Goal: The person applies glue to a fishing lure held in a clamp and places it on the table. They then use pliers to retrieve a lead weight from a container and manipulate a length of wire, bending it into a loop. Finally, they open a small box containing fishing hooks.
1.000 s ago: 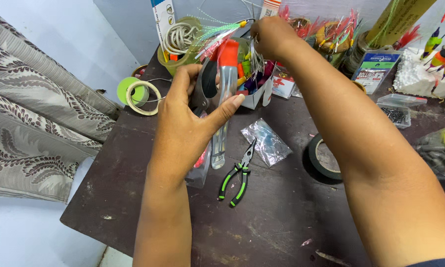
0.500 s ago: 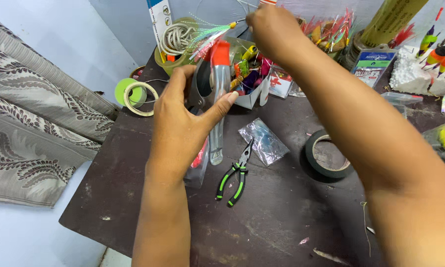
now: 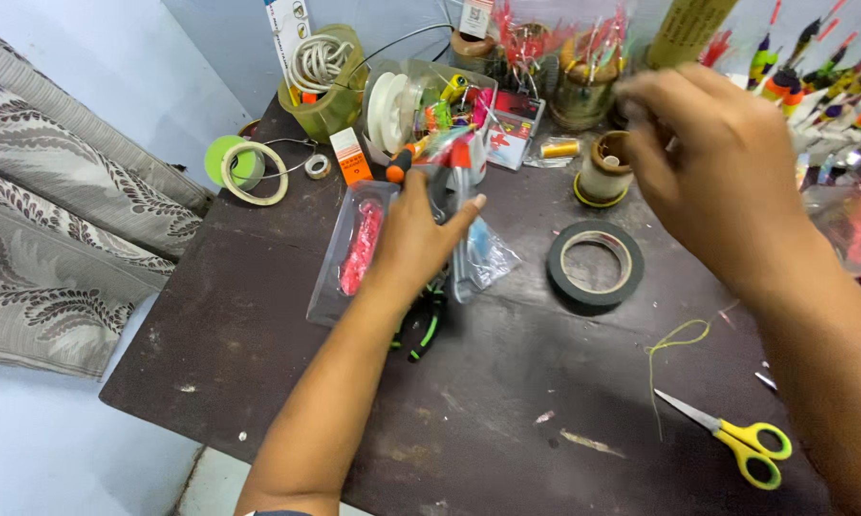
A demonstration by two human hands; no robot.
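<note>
The left hand (image 3: 416, 239), near table centre, pinches a light, slippery, crinkly clear packet (image 3: 469, 205) at its upper edge, probably best held by that stiffer top, while at two o'clock the blurred right hand (image 3: 727, 162) hovers, fingers loosely curled, empty.

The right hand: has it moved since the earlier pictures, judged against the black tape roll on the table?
Yes. The right hand has drawn back rightward from the clutter at the table's far edge and now hovers above the black tape roll.

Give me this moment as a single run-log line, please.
left hand: holds clear packet | right hand: raised, empty, above black tape roll | table: scissors, red lure pack
</note>
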